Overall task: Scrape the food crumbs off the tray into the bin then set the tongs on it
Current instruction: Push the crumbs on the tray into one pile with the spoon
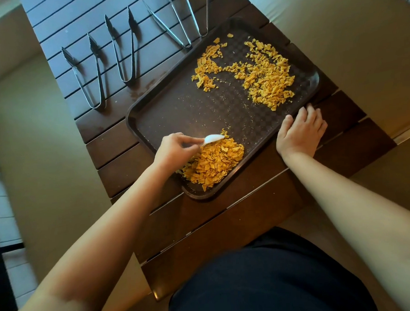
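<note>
A white scraper (213, 138) is pinched in the left hand (175, 149) against a crumb pile (215, 160) at the near corner of the brown tray (173, 114). The tray's right rim is touched by the flat, straight-fingered right hand (300, 133). Four tongs (125, 50) are laid on the slatted table (118, 145) beyond the tray, well apart from both hands.

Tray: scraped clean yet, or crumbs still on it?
Not clean. Tray holds a gathered crumb pile by its near corner and scattered crumbs at its far end.

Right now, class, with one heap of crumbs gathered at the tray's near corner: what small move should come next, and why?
Probably reach the white scraper in the left hand to the far crumbs and drag them to the near heap. They lie scattered, and the right hand steadies the tray.
</note>
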### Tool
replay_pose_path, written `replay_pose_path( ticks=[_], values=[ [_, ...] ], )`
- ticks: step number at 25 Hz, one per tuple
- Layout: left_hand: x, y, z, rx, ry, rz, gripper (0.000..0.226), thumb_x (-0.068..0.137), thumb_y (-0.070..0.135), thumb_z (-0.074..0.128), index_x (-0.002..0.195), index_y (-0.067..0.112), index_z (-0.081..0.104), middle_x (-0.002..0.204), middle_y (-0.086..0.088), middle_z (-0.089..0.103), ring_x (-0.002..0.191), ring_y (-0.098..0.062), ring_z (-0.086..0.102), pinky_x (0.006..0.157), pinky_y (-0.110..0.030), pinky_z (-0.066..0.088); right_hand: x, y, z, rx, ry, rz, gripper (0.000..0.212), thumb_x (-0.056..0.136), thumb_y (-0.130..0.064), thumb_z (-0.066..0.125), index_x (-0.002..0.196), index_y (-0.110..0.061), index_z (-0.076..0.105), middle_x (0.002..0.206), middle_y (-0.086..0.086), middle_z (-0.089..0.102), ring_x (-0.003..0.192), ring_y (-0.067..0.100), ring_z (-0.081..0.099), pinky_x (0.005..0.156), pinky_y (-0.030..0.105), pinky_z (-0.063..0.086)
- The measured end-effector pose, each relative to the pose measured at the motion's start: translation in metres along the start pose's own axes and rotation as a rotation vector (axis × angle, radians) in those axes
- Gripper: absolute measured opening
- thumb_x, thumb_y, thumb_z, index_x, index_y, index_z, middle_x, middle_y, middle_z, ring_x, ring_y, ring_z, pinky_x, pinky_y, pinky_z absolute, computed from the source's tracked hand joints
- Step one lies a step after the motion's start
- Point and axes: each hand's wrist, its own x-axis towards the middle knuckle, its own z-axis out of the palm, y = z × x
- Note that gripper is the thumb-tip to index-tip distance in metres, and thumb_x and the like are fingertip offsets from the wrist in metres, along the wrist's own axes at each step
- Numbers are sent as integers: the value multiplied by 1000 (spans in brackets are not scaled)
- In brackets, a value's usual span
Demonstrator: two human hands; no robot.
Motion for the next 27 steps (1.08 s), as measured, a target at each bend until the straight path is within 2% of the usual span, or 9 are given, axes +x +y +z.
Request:
replay_pose_path(
  ticks=[2,6,13,16,19,21,23,25,27],
  values=[
    [1,4,0,-10,-15,13,19,85,26,65,103,28,71,85,8,56,79,-9,55,68,-25,48,0,0,0,-6,-4,-2,52,99,-34,28,137,-1,42,149,16,34,142,33,21,115,48,12],
    [16,23,5,-25,127,23,20,89,27,61,107,27,70,88,5,57,70,-6,50,65,-25,46,0,1,0,-3,-7,-3,52,99,-34,29,137,-1,42,150,16,33,142,33,21,115,49,13],
    [15,24,5,18,-67,9,17,86,28,64,102,31,71,90,10,57,80,-5,55,68,-22,48,-1,0,0,-2,-11,-1,57,96,-37,24,136,-1,42,149,17,34,142,33,22,115,48,13],
    [19,22,-5,46,-128,12,18,87,28,61,100,39,67,92,14,59,72,-3,57,65,-23,50,0,0,-1,2,-20,-2,52,99,-34,29,136,-1,42,149,17,33,142,33,21,115,49,12],
    [39,22,-13,-57,-19,-32,32,93,25,52,122,39,57,103,5,61,63,-7,54,60,-25,48,0,0,-1,5,-13,3,58,95,-37,24,136,0,43,149,17,34,142,34,22,115,49,13],
    [56,20,-19,-91,105,-106,36,96,27,46,129,39,51,114,1,61,62,-11,54,58,-27,46,-1,0,-1,8,-9,1,60,93,-37,22,135,1,43,148,18,35,141,35,23,114,50,14],
    [71,20,-24,-51,208,-122,37,97,26,43,132,37,49,125,-1,59,72,-18,61,61,-29,47,-1,0,0,3,-11,3,60,93,-37,22,135,1,43,148,18,35,141,35,23,114,50,14],
    [84,22,-28,10,243,-115,39,97,22,42,135,34,46,132,-2,55,96,-24,63,72,-32,51,-1,0,0,-1,-10,7,60,93,-37,22,135,1,43,148,18,36,141,34,23,114,50,14],
    [98,24,-30,-19,249,-152,42,97,18,42,137,31,43,137,-3,51,102,-19,59,77,-32,51,0,0,0,-1,-8,14,61,93,-37,22,135,1,43,148,18,36,141,34,24,114,50,15]
  ],
)
